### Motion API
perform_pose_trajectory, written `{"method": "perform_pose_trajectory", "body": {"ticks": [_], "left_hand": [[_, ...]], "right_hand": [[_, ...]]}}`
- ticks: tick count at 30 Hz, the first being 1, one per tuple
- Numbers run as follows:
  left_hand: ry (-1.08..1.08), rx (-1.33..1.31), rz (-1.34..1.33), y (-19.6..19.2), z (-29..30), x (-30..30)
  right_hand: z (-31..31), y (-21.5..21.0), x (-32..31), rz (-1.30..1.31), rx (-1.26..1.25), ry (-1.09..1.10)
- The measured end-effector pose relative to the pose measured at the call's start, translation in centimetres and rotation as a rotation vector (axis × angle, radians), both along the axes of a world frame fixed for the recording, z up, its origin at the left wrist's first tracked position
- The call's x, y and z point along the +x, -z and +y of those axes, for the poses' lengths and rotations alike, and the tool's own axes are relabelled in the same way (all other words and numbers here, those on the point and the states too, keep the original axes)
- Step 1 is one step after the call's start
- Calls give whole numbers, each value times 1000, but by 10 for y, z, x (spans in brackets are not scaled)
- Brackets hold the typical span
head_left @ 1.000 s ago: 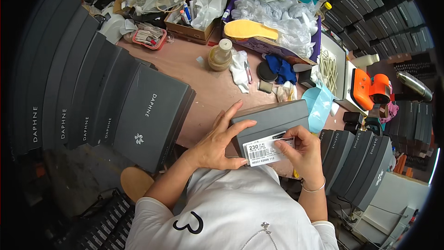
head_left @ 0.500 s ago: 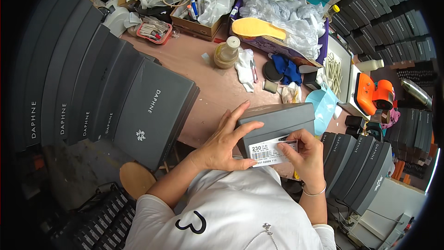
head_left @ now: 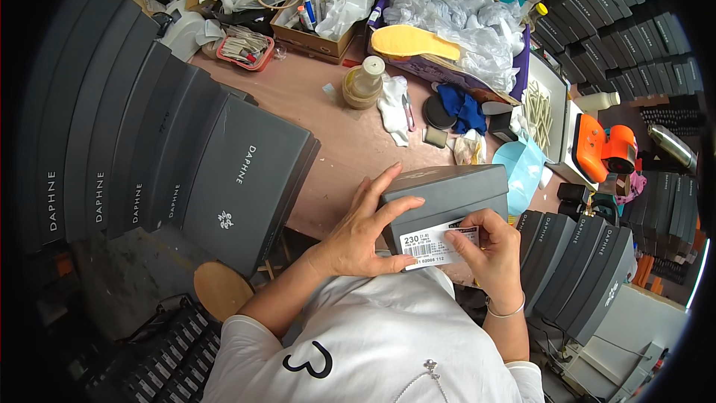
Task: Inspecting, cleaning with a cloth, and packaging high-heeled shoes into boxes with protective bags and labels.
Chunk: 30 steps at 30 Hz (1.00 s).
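Note:
A dark grey shoebox (head_left: pixel 455 198) stands tilted in front of me at the table's near edge. My left hand (head_left: pixel 362 235) grips its left end with the fingers spread along it, and the thumb lies on the lower left corner of a white printed label (head_left: pixel 429 249). This label lies against the side of the box that faces me. My right hand (head_left: pixel 491 248) is closed at the label's right end, with its thumb on the label's face and the other fingers curled behind. Whether the label is fully stuck down I cannot tell.
Dark shoeboxes (head_left: pixel 246 172) stand in a row on the left, more shoeboxes (head_left: pixel 574 261) on the right. Beyond my hands are a bottle (head_left: pixel 363 83), a white cloth (head_left: pixel 394 110), a blue cloth (head_left: pixel 462 110), a yellow insole (head_left: pixel 415 42) and an orange tape dispenser (head_left: pixel 591 149).

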<state>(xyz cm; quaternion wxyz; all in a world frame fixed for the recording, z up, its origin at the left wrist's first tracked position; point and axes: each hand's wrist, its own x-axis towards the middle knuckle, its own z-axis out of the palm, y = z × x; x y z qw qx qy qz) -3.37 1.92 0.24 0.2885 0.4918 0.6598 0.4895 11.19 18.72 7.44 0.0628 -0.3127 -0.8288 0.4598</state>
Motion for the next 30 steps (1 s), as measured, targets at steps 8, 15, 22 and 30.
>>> {"method": "perform_pose_trajectory", "body": {"ticks": [8, 15, 22, 30], "left_hand": [[-24, 34, -32, 5, 2, 3], [-28, 39, -20, 5, 0, 2], [-36, 37, -19, 5, 3, 5], [-43, 92, -53, 4, 10, 10]], "right_hand": [[-2, -5, -3, -36, 97, -26], [-6, -3, -6, 26, 249, -75], [-7, -2, 0, -84, 506, -45], [0, -8, 42, 19, 806, -647]]}}
